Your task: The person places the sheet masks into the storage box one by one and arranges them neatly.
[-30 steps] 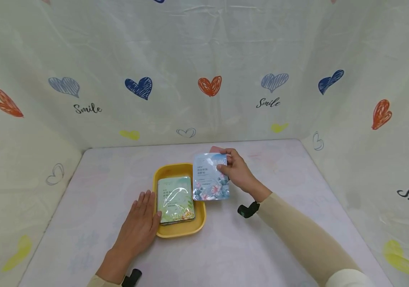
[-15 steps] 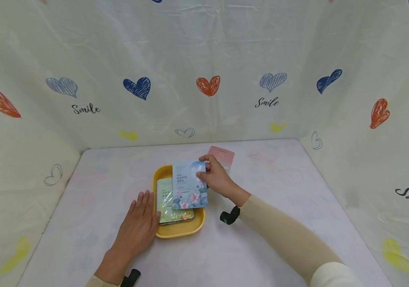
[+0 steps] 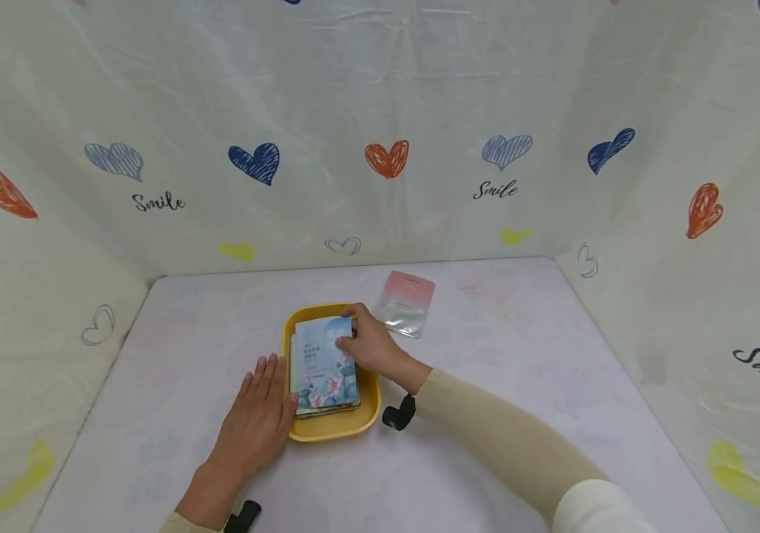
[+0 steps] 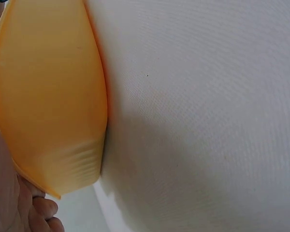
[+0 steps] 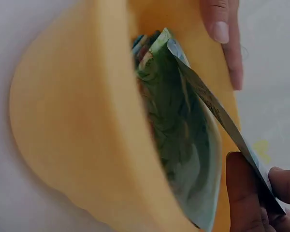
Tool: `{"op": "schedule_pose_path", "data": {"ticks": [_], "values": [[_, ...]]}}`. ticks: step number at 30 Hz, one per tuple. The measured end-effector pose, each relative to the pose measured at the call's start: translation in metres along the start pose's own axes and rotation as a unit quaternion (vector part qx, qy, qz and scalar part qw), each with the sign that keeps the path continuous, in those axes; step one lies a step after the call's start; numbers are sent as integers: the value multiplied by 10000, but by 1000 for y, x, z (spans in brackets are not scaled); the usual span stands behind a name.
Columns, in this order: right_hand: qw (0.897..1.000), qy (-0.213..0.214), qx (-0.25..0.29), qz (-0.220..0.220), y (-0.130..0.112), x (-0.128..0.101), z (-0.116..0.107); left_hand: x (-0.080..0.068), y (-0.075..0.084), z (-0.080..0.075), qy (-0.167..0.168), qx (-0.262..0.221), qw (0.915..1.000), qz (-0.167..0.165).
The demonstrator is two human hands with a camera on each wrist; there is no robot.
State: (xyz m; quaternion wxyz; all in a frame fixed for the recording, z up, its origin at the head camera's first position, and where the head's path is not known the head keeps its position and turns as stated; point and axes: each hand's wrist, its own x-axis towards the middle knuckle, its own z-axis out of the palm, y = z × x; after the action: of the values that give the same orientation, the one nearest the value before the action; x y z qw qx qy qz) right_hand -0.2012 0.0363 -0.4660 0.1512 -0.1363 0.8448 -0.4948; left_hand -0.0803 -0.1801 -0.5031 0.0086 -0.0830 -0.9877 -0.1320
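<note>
A yellow tray point(image 3: 369, 414) sits in the middle of the table. My right hand point(image 3: 368, 346) pinches a blue flowered packet point(image 3: 323, 364) by its far right corner, low over the tray. Under it lies a green packet point(image 5: 179, 125), on top of others in the tray. In the right wrist view the blue packet point(image 5: 217, 111) shows edge-on above the green one, inside the tray point(image 5: 72, 140). My left hand point(image 3: 256, 418) lies flat on the table, fingertips against the tray's left rim. The left wrist view shows only the tray's outer wall point(image 4: 48, 96) and a bit of that hand point(image 4: 14, 203).
A pink and silver packet point(image 3: 408, 303) lies on the table behind and to the right of the tray. Cloth walls printed with hearts close in the table on three sides. A black strap point(image 3: 398, 414) is on my right wrist.
My right hand has carried the blue packet leftward from beside the tray and lowered it over the green packet. The pink packet behind it has come into view. The left hand has stayed put.
</note>
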Motion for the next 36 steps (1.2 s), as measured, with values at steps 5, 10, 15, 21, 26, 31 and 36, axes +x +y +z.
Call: {"op": "schedule_pose_path", "data": {"ticks": [5, 10, 15, 21, 26, 31, 36], "values": [[9946, -39, -1001, -259, 5, 2, 7, -1, 0, -1, 63, -117, 9999, 41], [9797, 3, -1942, -495, 4, 1, 9, -2, 0, 0, 56, -180, 9998, 44], [9714, 40, -2301, -590, 3, 0, 11, 0, -1, 1, 65, -180, 9998, 39], [9639, 119, -2540, -792, 6, -1, 13, 0, -1, 2, 46, -171, 9998, 1], [9501, 248, -2856, -1231, 12, -3, 12, -1, 0, 2, 61, -171, 9998, -12], [9292, 429, -3284, -1639, 17, -3, 10, 0, 0, 3, 83, -151, 9998, -34], [8987, 722, -3813, -2045, 18, -2, 3, 0, 0, 3, 55, -177, 9998, -81]]}}
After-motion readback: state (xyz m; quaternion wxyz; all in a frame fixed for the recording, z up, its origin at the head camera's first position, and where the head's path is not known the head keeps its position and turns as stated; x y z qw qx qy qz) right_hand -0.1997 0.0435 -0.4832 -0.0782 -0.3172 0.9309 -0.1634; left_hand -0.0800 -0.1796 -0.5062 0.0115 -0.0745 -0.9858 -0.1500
